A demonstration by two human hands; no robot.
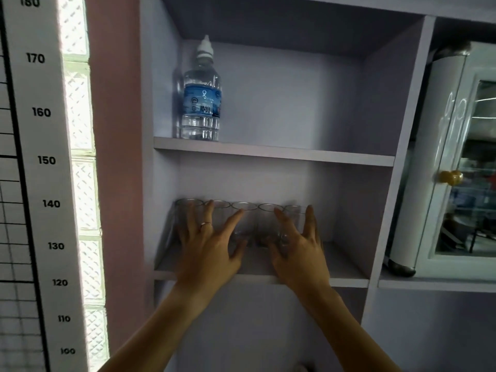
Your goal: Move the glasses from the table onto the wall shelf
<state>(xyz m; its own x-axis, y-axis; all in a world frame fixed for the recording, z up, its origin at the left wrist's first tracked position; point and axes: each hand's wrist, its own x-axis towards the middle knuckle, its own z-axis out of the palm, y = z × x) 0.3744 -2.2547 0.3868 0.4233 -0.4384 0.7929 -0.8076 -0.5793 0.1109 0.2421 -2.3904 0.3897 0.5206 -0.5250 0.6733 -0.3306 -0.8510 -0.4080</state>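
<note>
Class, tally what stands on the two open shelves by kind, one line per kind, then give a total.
Glasses, in a row on the lower shelf: 5
Water bottle, on the upper shelf: 1
Total: 6

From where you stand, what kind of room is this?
Probably a home kitchen or dining corner. A built-in shelf holds a row of glasses and a water bottle, with a glass-door cabinet beside it. The height chart hints at a household.
</note>
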